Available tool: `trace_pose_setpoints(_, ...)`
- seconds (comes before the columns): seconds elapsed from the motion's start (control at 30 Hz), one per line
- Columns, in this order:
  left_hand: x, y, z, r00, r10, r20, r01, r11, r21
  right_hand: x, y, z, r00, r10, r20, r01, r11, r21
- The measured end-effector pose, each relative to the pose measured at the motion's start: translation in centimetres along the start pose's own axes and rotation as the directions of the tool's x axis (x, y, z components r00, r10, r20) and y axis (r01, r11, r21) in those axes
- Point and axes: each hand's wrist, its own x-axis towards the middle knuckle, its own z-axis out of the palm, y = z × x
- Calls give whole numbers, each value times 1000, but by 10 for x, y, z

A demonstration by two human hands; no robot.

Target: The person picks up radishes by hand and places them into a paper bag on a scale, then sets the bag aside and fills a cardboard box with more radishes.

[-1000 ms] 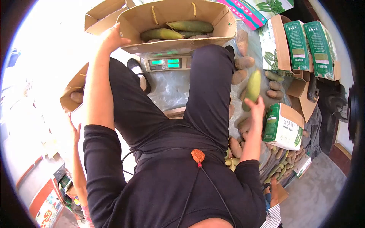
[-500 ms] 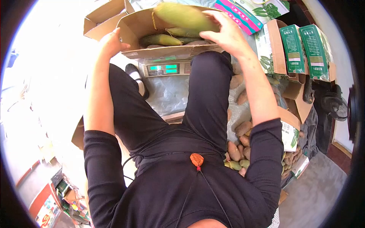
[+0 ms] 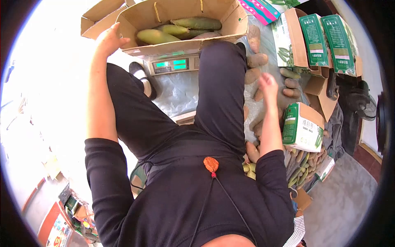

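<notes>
My left hand (image 3: 110, 40) grips the left edge of an open cardboard box (image 3: 164, 50), its thumb over the rim. Inside the box lie several long green radishes (image 3: 196, 23), one paler radish (image 3: 156, 37) at the front left, with brownish roots partly hidden beneath. The box rests on a digital scale (image 3: 175, 65) with lit green displays. My right hand (image 3: 268, 84) is off to the right of my knee, above brown, potato-like roots (image 3: 257, 60) on plastic sheeting. Motion blurs its fingers, and nothing shows in them.
A second open carton (image 3: 92, 22) stands behind the box on the left. At right are a carton with green packaging (image 3: 314, 41), a white and green box (image 3: 306, 127), and a heap of roots and green radishes (image 3: 302, 168). A black fan (image 3: 364, 103) stands by the wall.
The green radish that was in my right hand now lies in the box. That hand has moved down and right, away from the box. My left hand has stayed at its edge.
</notes>
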Motion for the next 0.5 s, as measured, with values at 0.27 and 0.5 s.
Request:
trace_pose_setpoints(0.27,1,2,-2,1000,19,-11,-19,999,-50,-83,198,-5,955,223,195,-162,945,-286)
trace_pose_setpoints(0.5,1,-3,3,998,24,-59,-33,988,-150,-107,186,4,938,294,186,-202,895,-397)
